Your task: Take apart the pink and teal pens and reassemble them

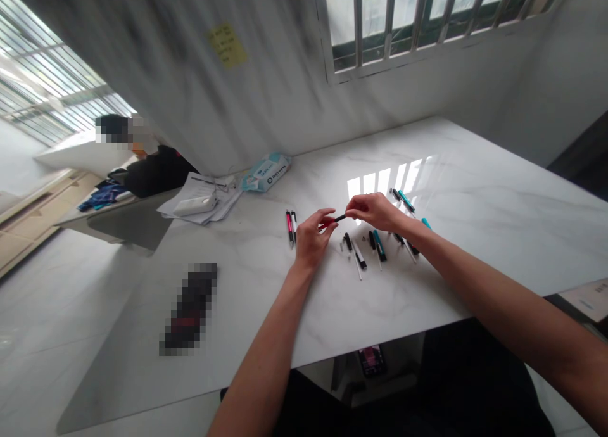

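Observation:
Between my two hands, above the marbled table, is a slim pen (340,218) with a dark section and a red part. My left hand (315,237) pinches its red end, and my right hand (373,210) grips the dark end, its fingertips partly hiding it. Left of my left hand lie a red pen (289,228) and a white pen (294,225), side by side. Just below my hands are loose pen parts: a white barrel (358,254), a teal barrel (379,244), black grips and thin refills. More teal and black pen parts (406,200) lie beyond my right forearm.
Papers (190,196) with a white device (196,205) on them lie at the back left, beside a pack of wipes (266,172). A blurred-out dark object (189,309) rests at the left front. Another person (156,168) sits beyond. Below the table edge is a phone (372,359).

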`<state>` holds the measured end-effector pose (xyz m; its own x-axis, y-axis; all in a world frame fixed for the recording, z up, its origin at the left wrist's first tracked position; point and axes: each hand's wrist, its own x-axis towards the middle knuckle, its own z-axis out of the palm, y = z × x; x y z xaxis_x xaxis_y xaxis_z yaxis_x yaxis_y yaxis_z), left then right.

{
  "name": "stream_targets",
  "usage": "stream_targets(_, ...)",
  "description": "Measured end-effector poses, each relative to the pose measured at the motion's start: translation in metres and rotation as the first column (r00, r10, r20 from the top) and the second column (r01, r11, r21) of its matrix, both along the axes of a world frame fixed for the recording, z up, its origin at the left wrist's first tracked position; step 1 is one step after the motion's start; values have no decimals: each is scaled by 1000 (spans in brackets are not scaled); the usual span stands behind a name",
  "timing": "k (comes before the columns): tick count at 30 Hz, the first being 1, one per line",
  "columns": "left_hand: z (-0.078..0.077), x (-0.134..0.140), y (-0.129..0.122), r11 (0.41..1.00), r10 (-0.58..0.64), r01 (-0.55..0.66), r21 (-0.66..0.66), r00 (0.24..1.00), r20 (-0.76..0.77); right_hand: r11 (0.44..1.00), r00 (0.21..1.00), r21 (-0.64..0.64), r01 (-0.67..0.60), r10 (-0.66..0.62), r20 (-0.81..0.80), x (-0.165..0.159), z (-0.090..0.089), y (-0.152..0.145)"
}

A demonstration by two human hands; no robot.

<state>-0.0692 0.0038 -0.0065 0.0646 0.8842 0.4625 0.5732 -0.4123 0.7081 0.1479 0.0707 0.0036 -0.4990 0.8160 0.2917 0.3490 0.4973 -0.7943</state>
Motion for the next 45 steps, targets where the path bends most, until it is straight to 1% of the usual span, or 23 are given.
stream_targets(2,0,1,0,1000,-10,10,7,1000,-4,999,998,24,30,-31,53,0,-1,0)
stream_targets(3,0,1,0,1000,-15,15,9,1000,-3,999,998,28,24,-25,58,0,-1,0)
stream_targets(6,0,1,0,1000,-24,24,3,1000,9,999,999,31,-40,39,12,-1,-1,-1)
stream_targets(7,0,1,0,1000,-25,25,1,1000,12,998,999,36,-43,43,10,-2,-2,-1)
stream_targets(12,0,3,0,999,-36,35,17,999,21,998,990,53,43,-49,131,-4,-1,-2)
stream_targets(15,0,3,0,999,-26,26,20,999,22,994,994,109,8,-20,105,-3,0,-2)
stream_targets(18,-2,2,1,1000,-22,22,19,1000,20,985,992,171,9,-31,126,-2,0,-1)
stream_targets(20,-3,1,2,999,-30,29,27,999,15,987,983,162,18,-46,177,-3,0,-1)
stream_targets(22,-3,1,2,999,-35,35,36,999,6,989,978,147,1,-31,206,-3,-1,0)
stream_targets(25,-2,1,2,999,-30,30,30,1000,-4,983,989,179,-50,24,145,-2,-1,-1)
stream_targets(27,-1,2,1,999,-28,28,27,1000,-4,976,993,210,-54,30,118,-2,0,-1)
stream_targets(29,0,2,0,999,-30,30,34,1000,-3,978,988,206,-29,-4,155,-2,2,-2)
stream_targets(31,0,3,-1,999,-30,31,43,999,-12,984,974,176,-13,-27,223,-3,5,-3)
stream_targets(34,0,1,-1,999,-40,41,35,999,-28,991,957,127,-35,-3,291,-4,9,-6)
stream_targets(36,-1,-1,-2,999,-48,49,23,999,-14,990,962,130,-50,13,272,-5,10,-8)
stream_targets(40,-2,-3,-4,999,-42,42,9,999,-2,981,984,182,-72,40,172,-5,9,-11)
stream_targets(42,-2,-4,-6,1000,-30,30,1,999,-16,982,983,181,-61,27,184,-6,7,-11)
stream_targets(45,-2,-4,-9,1000,-25,25,9,997,-74,985,966,166,-50,5,259,-8,3,-11)
